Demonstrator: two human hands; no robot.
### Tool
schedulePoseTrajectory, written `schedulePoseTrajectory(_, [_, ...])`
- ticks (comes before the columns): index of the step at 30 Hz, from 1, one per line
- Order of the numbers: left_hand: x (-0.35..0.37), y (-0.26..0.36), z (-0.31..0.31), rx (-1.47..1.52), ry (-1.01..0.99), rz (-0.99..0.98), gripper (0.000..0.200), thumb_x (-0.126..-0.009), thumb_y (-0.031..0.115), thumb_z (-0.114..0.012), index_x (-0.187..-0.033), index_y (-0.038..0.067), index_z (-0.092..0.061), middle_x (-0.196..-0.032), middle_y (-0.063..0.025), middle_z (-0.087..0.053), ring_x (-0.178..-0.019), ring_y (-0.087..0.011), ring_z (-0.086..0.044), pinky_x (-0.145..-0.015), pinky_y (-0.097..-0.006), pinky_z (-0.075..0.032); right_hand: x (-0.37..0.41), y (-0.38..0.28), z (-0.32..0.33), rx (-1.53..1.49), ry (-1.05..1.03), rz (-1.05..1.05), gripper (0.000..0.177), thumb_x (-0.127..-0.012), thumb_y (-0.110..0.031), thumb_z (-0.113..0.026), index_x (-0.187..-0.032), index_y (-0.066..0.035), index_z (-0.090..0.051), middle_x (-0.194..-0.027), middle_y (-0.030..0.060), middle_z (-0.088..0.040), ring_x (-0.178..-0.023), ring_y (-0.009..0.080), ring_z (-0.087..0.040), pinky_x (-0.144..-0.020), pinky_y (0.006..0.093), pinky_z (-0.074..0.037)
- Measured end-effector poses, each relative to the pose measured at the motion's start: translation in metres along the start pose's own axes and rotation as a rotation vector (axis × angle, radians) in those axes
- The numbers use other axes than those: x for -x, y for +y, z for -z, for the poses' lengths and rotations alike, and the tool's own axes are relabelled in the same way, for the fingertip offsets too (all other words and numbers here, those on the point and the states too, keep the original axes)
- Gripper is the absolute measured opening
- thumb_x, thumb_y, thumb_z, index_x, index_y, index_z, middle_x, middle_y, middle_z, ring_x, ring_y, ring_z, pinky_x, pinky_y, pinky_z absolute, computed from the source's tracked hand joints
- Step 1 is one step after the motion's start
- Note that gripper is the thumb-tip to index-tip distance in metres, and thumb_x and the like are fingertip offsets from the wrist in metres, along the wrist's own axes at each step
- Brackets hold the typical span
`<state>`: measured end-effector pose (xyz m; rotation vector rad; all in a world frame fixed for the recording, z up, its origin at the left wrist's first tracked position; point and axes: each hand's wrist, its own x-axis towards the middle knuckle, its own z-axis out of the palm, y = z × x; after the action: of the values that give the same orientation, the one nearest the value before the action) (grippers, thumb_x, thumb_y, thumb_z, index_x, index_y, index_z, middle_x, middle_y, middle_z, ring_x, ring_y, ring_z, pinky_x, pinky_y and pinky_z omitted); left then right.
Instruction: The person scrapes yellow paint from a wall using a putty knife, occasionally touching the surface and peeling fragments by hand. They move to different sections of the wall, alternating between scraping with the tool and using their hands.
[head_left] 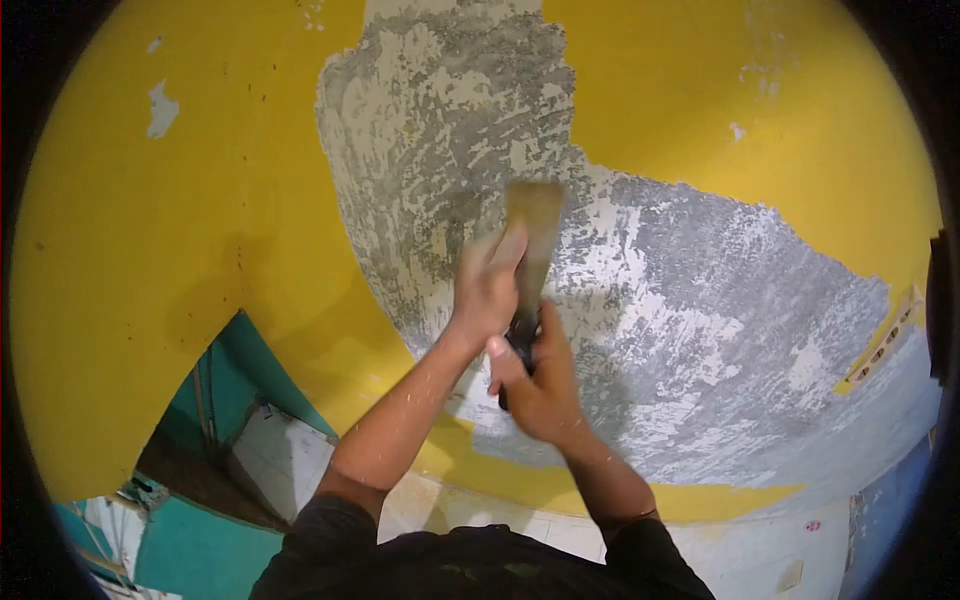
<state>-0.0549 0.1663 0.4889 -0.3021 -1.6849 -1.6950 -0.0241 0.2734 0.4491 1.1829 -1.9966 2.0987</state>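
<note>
A scraper (pixel 538 222) with a broad flat blade and a black handle points up against the wall, a little blurred by motion. My right hand (pixel 545 388) is wrapped round its handle. Higher up, my left hand (pixel 486 288) grips the side of the blade, thumb lying along it; its other fingers are partly hidden. Behind the tool, a large rough patch (pixel 690 265) of grey and whitish plaster shows where there is no yellow paint. Yellow paint (pixel 130 240) surrounds this patch, and the blade's wide end lies over its middle.
A socket strip (pixel 886 340) is set in the wall at the far right, with yellow paint round it. At lower left is an opening onto a green wall (pixel 250 360). White floor tiles (pixel 725 555) lie below. Small chipped spots (pixel 161 110) mark the upper left paint.
</note>
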Motion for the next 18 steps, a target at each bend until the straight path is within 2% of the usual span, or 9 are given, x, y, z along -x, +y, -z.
schedulePoseTrajectory(1, [-0.012, 0.015, -0.006, -0.001, -0.027, -0.039, 0.037, -0.086, 0.031, -0.046, -0.065, 0.001, -0.049, -0.056, 0.0017, -0.044, -0.055, -0.0062, -0.038, -0.046, -0.0276, -0.030, -0.006, -0.012, 0.005, 0.088, 0.045, 0.080, 0.024, -0.085, -0.019, -0.053, -0.096, -0.002, -0.040, -0.059, 0.0012, -0.048, -0.047, 0.0060, -0.045, -0.043, 0.0221, -0.037])
schedulePoseTrajectory(3, [-0.038, 0.034, -0.013, -0.057, -0.069, -0.205, 0.036, -0.084, 0.031, -0.047, -0.062, 0.003, -0.050, -0.055, 0.0012, -0.044, -0.053, -0.0079, -0.039, -0.046, -0.0278, -0.031, -0.018, -0.037, 0.017, 0.119, 0.046, 0.084, 0.025, -0.085, -0.020, -0.053, -0.097, -0.001, -0.040, -0.059, 0.0003, -0.048, -0.047, 0.0055, -0.045, -0.044, 0.0215, -0.037])
schedulePoseTrajectory(6, [-0.074, 0.062, -0.026, 0.133, -0.036, -0.065, 0.034, -0.082, 0.027, -0.047, -0.059, 0.001, -0.049, -0.055, 0.0000, -0.045, -0.052, -0.0109, -0.041, -0.047, -0.0301, -0.033, -0.039, -0.080, 0.024, 0.055, 0.032, 0.105, 0.030, -0.085, -0.021, -0.054, -0.102, 0.000, -0.041, -0.058, -0.0012, -0.049, -0.048, 0.0040, -0.044, -0.044, 0.0197, -0.035])
schedulePoseTrajectory(8, [-0.096, 0.073, -0.029, -0.059, 0.039, -0.364, 0.032, -0.080, 0.024, -0.047, -0.061, -0.001, -0.051, -0.056, -0.0035, -0.049, -0.052, -0.0153, -0.045, -0.049, -0.0334, -0.036, -0.058, -0.088, 0.022, 0.022, 0.101, 0.190, 0.032, -0.084, -0.018, -0.054, -0.106, 0.001, -0.041, -0.058, -0.0006, -0.050, -0.048, 0.0033, -0.044, -0.043, 0.0188, -0.034])
schedulePoseTrajectory(9, [-0.100, 0.079, -0.032, -0.050, 0.031, -0.363, 0.032, -0.080, 0.024, -0.047, -0.061, -0.001, -0.051, -0.056, -0.0035, -0.049, -0.052, -0.0153, -0.045, -0.049, -0.0334, -0.036, -0.066, -0.098, 0.020, 0.003, 0.122, 0.208, 0.033, -0.084, -0.016, -0.054, -0.107, 0.002, -0.040, -0.059, 0.0006, -0.051, -0.049, 0.0035, -0.045, -0.044, 0.0186, -0.034])
schedulePoseTrajectory(11, [-0.100, 0.106, -0.036, 0.261, 0.061, 0.096, 0.032, -0.079, 0.024, -0.048, -0.065, -0.004, -0.053, -0.059, -0.0091, -0.052, -0.054, -0.0195, -0.048, -0.053, -0.0362, -0.038, -0.069, -0.112, 0.009, -0.066, 0.179, 0.288, 0.035, -0.082, -0.010, -0.053, -0.109, 0.005, -0.038, -0.061, 0.0043, -0.053, -0.051, 0.0045, -0.046, -0.045, 0.0188, -0.035])
schedulePoseTrajectory(15, [-0.104, 0.108, -0.028, 0.159, 0.068, 0.020, 0.033, -0.078, 0.027, -0.050, -0.067, -0.004, -0.055, -0.061, -0.0133, -0.053, -0.057, -0.0215, -0.050, -0.056, -0.0367, -0.039, -0.073, -0.109, -0.003, 0.039, 0.272, 0.330, 0.034, -0.081, -0.009, -0.052, -0.108, 0.005, -0.037, -0.062, 0.0068, -0.056, -0.051, 0.0050, -0.046, -0.044, 0.0198, -0.035])
schedulePoseTrajectory(17, [-0.109, 0.105, -0.024, 0.093, 0.040, 0.078, 0.043, -0.077, 0.038, -0.057, -0.083, -0.004, -0.061, -0.079, -0.0120, -0.061, -0.070, -0.0186, -0.054, -0.063, -0.0306, -0.041, -0.075, -0.113, -0.004, 0.044, 0.262, 0.336, 0.034, -0.081, -0.008, -0.052, -0.108, 0.005, -0.037, -0.061, 0.0070, -0.055, -0.051, 0.0051, -0.046, -0.044, 0.0200, -0.035])
schedulePoseTrajectory(18, [-0.112, 0.104, -0.024, 0.099, 0.039, 0.077, 0.043, -0.077, 0.038, -0.057, -0.083, -0.004, -0.061, -0.079, -0.0120, -0.061, -0.070, -0.0186, -0.054, -0.063, -0.0306, -0.041, -0.076, -0.115, -0.004, 0.040, 0.248, 0.330, 0.033, -0.081, -0.008, -0.052, -0.108, 0.006, -0.037, -0.059, 0.0072, -0.055, -0.050, 0.0051, -0.046, -0.044, 0.0203, -0.035])
